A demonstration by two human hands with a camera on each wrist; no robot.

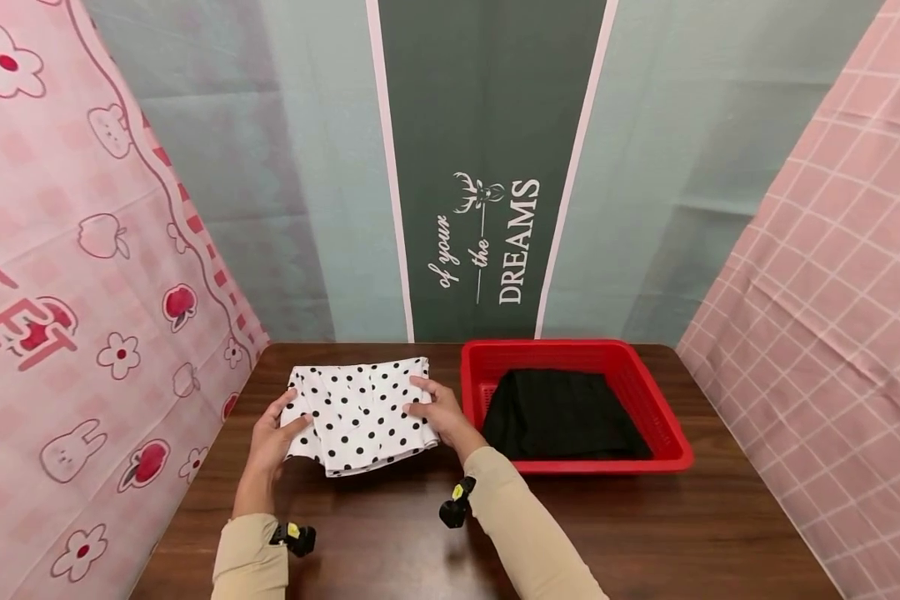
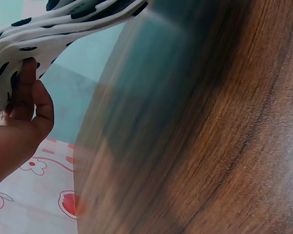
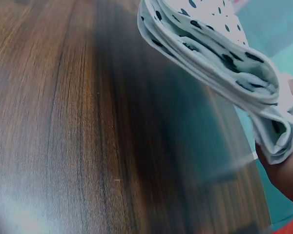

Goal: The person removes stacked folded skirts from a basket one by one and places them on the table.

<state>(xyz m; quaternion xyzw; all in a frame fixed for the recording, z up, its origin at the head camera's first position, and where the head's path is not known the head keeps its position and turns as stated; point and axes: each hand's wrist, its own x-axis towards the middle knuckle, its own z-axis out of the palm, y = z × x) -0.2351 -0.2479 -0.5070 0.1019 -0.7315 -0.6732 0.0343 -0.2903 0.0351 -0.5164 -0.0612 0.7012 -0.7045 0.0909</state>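
A folded white cloth with black polka dots [image 1: 363, 417] is held up between my two hands, its lower edge raised off the table. My left hand [image 1: 268, 440] grips its left side, thumb on top and fingers underneath; in the left wrist view the fingers [image 2: 27, 92] curl against the layered fabric [image 2: 14, 53]. On the opposite side, my right hand [image 1: 444, 415] pinches the right edge. Several stacked layers of the dotted cloth [image 3: 205, 53] show in the right wrist view, where the right hand [image 3: 285, 173] is partly cut off by the frame. What kind of garment it is, I cannot tell.
A red plastic basket [image 1: 671, 462] stands on the table to the right of my right hand. Inside it lies a folded black cloth [image 1: 562, 417]. The brown wooden table [image 1: 390, 542] ends at a grey-green curtain [image 1: 330, 250], with pink printed curtains on both sides.
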